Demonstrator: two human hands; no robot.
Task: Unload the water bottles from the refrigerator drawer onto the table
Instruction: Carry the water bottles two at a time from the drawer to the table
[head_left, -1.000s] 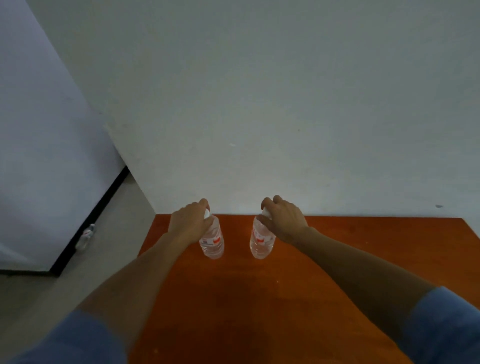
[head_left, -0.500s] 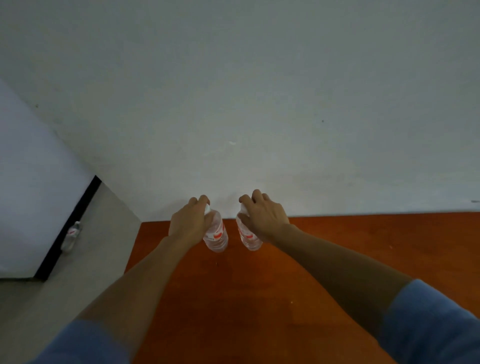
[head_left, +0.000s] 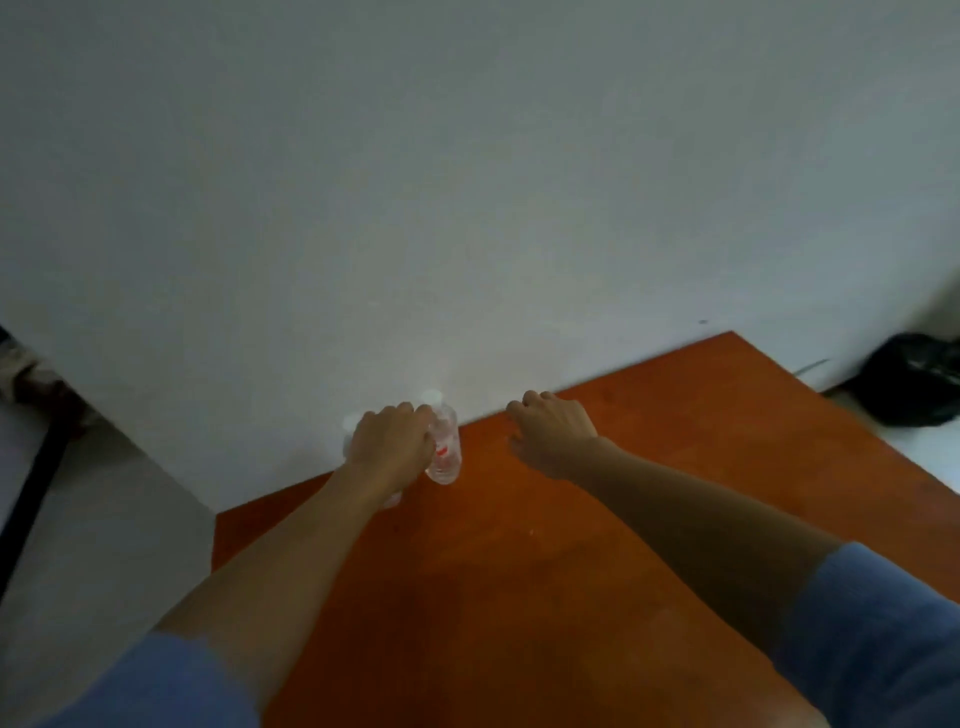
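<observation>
left bottle and right bottle upright at the far left edge of the table by the wall, left hand gripping the left bottle, right hand loosely curled, holding nothing, tabletop stretching right

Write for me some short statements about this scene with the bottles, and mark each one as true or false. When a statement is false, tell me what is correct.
1. A water bottle stands upright on the table. True.
2. The right hand holds a bottle. False: it holds nothing.
3. The left hand partly hides a second bottle. True.
4. The black bag lies on the table. False: it lies on the floor, to the right of the table.
5. The sleeves are red. False: they are blue.
</observation>
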